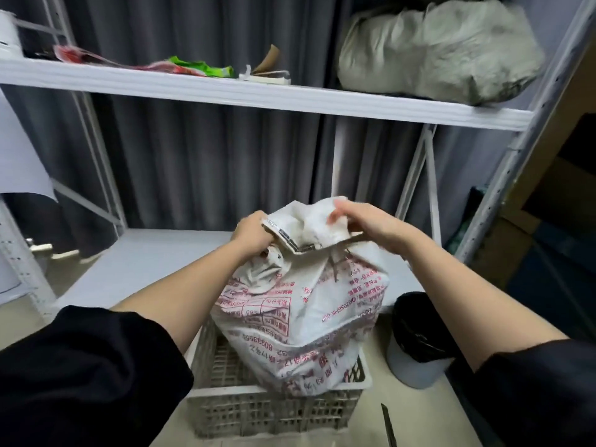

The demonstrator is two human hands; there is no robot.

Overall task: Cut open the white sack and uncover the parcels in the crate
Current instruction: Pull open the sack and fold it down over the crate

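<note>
The left hand (253, 232) grips the gathered mouth of the white sack (303, 304) from the left; the right hand (364, 225) pinches the loose top cloth from the right. The sack stands upright in the crate (258, 411) directly below both hands, neck uppermost. No parcels show. A dark blade, likely a knife (388, 425), lies on the floor nearer the right arm.

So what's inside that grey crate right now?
The white sack stands in the crate, with both hands gripping its gathered top. Any parcels are hidden inside the sack.
</note>
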